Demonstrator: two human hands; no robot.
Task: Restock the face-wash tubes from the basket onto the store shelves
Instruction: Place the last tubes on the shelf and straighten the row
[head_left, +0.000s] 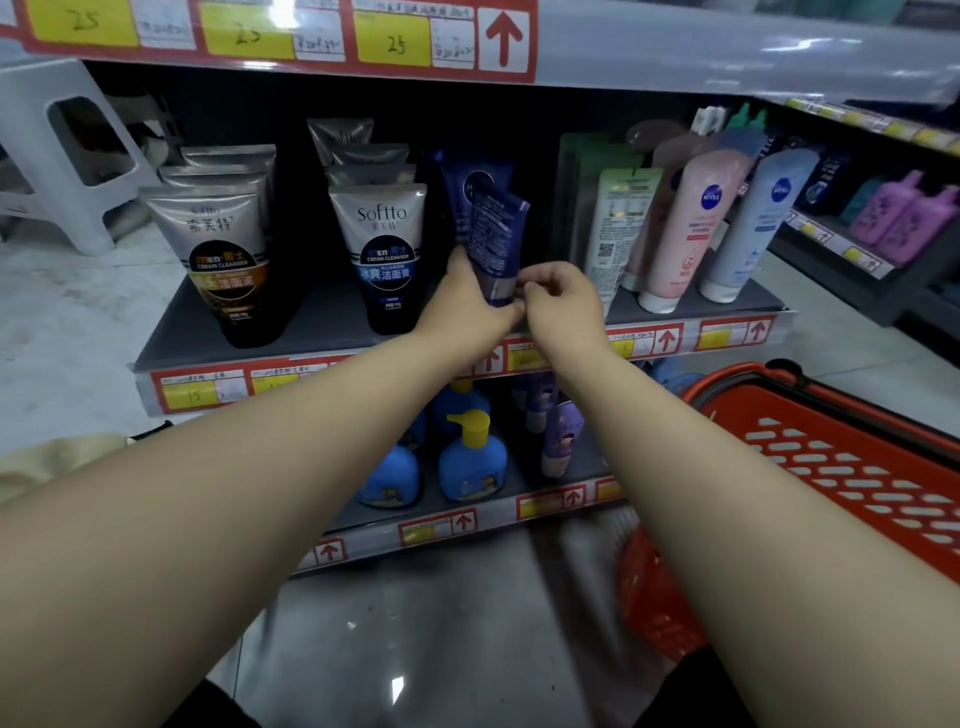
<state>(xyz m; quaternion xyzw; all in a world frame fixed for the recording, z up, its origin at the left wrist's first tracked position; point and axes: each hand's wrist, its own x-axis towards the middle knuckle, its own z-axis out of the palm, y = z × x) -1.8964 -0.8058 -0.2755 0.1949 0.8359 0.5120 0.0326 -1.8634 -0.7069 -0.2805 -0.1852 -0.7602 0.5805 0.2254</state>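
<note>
Red basket (841, 457) sits at right, its contents unclear. Above the shelf (322, 312), the left hand (467, 306) grips a tilted dark blue tube (496, 234) with curled fingers (458, 265); the right hand (558, 296) pinches its lower end.

L hand (470, 304), R hand (558, 296) grip blue tube (496, 234) at shelf (332, 332).

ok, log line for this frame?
step: shelving | left hand: grips blue tube | right hand: pinches its lower end | tube: tilted, at shelf | basket: at right
</note>
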